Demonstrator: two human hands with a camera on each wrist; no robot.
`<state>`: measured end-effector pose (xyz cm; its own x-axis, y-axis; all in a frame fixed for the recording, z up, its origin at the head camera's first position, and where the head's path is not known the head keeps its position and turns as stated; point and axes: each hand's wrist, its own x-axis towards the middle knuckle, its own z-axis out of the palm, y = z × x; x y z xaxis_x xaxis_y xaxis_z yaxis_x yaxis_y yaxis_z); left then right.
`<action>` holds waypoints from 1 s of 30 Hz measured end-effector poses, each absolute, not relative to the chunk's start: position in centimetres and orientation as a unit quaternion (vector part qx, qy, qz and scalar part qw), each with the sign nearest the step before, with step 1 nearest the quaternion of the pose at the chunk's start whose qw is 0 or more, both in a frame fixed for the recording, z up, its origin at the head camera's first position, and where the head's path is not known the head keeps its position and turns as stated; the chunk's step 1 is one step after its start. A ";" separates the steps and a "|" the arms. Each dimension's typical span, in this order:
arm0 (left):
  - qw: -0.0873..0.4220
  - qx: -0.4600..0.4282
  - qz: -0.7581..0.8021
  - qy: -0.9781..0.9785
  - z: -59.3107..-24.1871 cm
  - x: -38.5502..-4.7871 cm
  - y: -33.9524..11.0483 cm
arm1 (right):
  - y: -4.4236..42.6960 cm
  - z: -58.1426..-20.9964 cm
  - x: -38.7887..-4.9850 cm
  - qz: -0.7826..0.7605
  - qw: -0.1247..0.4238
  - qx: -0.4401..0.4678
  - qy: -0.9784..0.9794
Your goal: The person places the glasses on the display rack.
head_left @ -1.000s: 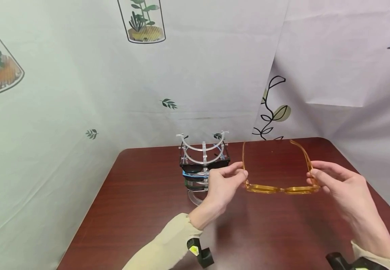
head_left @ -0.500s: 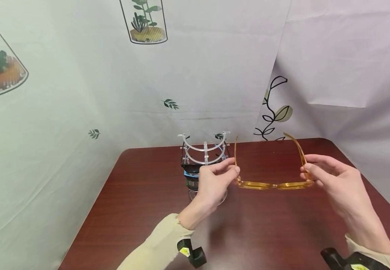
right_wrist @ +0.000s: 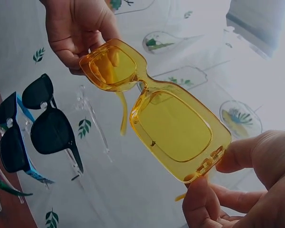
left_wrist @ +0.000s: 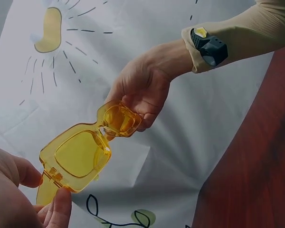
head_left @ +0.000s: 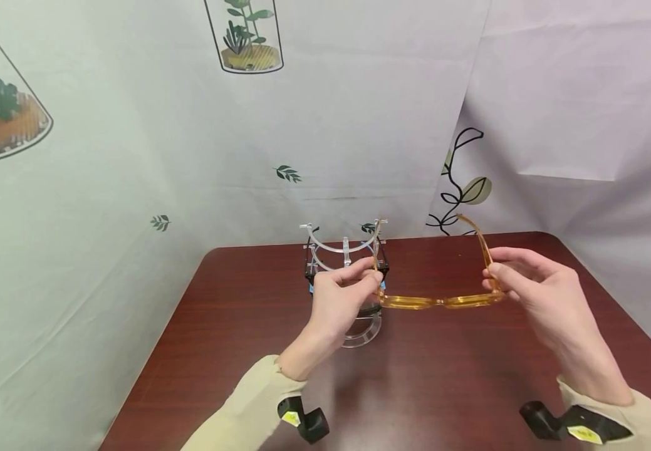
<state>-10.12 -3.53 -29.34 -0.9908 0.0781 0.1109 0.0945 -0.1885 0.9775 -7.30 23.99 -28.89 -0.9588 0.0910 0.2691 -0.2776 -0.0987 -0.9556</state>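
Observation:
Yellow translucent sunglasses hang in the air above the table, temples unfolded and pointing away from me. My left hand pinches the left temple close to its hinge, and my right hand pinches the right one. Both yellow lenses show in the right wrist view. Behind my left hand stands a clear display rack, partly hidden by that hand. Its top arms carry nothing. Lower down it bears black sunglasses and a blue-templed pair, with a green-templed pair lowest.
A dark red-brown table lies under everything. Its back edge meets a pale printed cloth, which also hangs along both sides. Each wrist wears a black camera, such as the left one.
Both hands have carried the yellow sunglasses leftward and slightly up, toward the rack. The left temple now overlaps the rack's right side in the head view. The grip on both temples stays the same.

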 end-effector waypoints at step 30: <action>0.050 -0.031 -0.763 -0.644 -28.4 -11.3 -7.8 | 19.5 -27.5 -10.5 0.719 0.093 0.084 -0.683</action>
